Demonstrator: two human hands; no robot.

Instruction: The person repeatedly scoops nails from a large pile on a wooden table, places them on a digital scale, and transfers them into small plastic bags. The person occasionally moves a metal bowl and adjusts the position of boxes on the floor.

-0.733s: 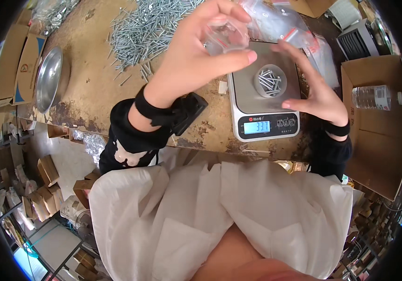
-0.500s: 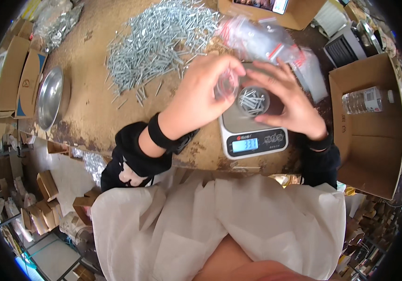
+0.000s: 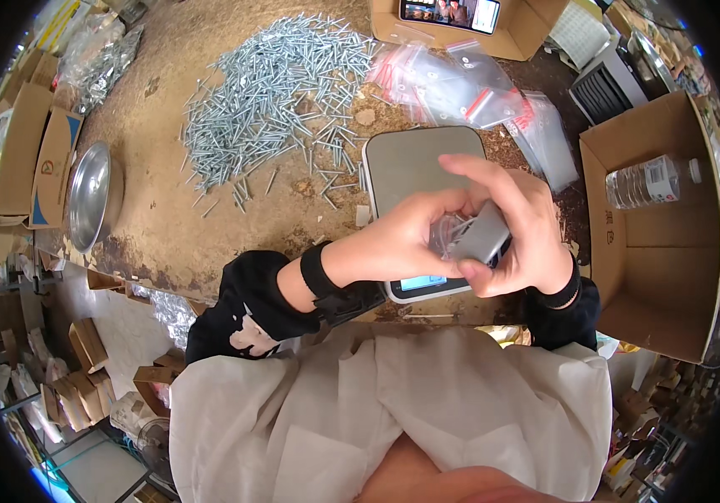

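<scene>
Two hands meet just above the near edge of the digital scale (image 3: 423, 180). The right hand (image 3: 515, 230) grips a small grey tray (image 3: 481, 235), tipped on edge. The left hand (image 3: 410, 239) pinches a clear plastic bag (image 3: 446, 237) against the tray's lip, fingers curled. I'd judge one weighed portion is going into its bag right now (whether any screws remain in the tray is hidden by the fingers).

The scale's platform is bare. Beyond it lie empty zip bags (image 3: 460, 84), some with red strips, and a big loose heap of silver screws (image 3: 276, 92) on the worn table (image 3: 175, 226). So most of the bagging looks ahead. A metal bowl (image 3: 89, 197) sits at the far left edge.
</scene>
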